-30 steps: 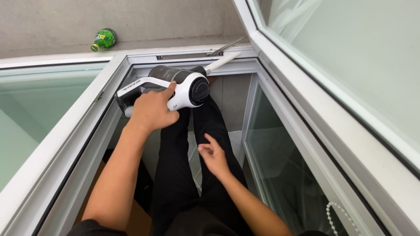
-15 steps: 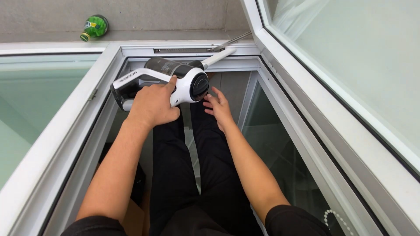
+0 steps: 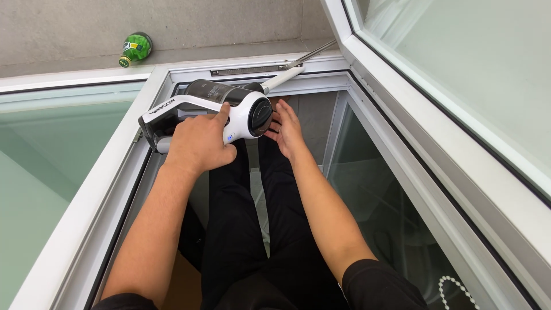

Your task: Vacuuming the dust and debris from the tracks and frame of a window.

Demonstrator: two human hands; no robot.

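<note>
Basically left hand (image 3: 198, 143) gripped the cordless vacuum (image 3: 209, 112) by its handle, over the white window frame (image 3: 103, 172). Right hand (image 3: 285, 130) was open, fingers touching the motor end just right of that grip.

White window frames (image 3: 86, 189), frosted panes (image 3: 470, 63), daylight.

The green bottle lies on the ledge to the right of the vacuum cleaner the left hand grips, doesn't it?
Not quite: the head view shows the green bottle lying on the ledge to the left of the vacuum cleaner that the left hand grips.
</note>
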